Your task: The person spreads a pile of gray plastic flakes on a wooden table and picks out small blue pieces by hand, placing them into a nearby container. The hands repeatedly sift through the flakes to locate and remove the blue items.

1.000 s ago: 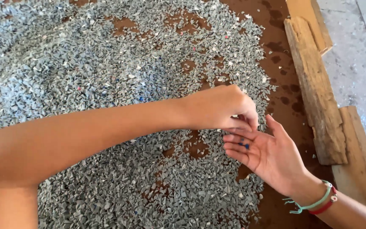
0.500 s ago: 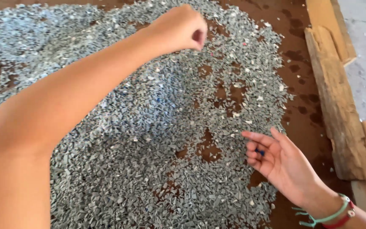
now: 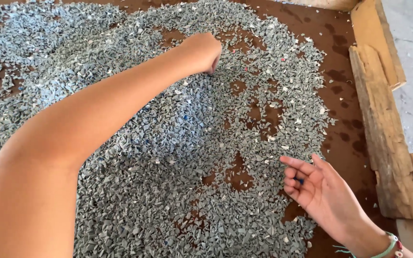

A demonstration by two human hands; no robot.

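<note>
The left hand, fingers pinched down, has moved from the right hand out onto the grey chips. The right hand stays cupped open, holding a blue piece; sorting continues.

Wood boards along rt edge.

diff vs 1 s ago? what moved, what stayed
The left hand left the right palm, where its fingertips met the right hand, reached out across the grey chips, and now presses, closed, into the far side of the pile. The right hand stayed open, palm up, a small blue piece on its fingers. Wooden planks unchanged.
</note>
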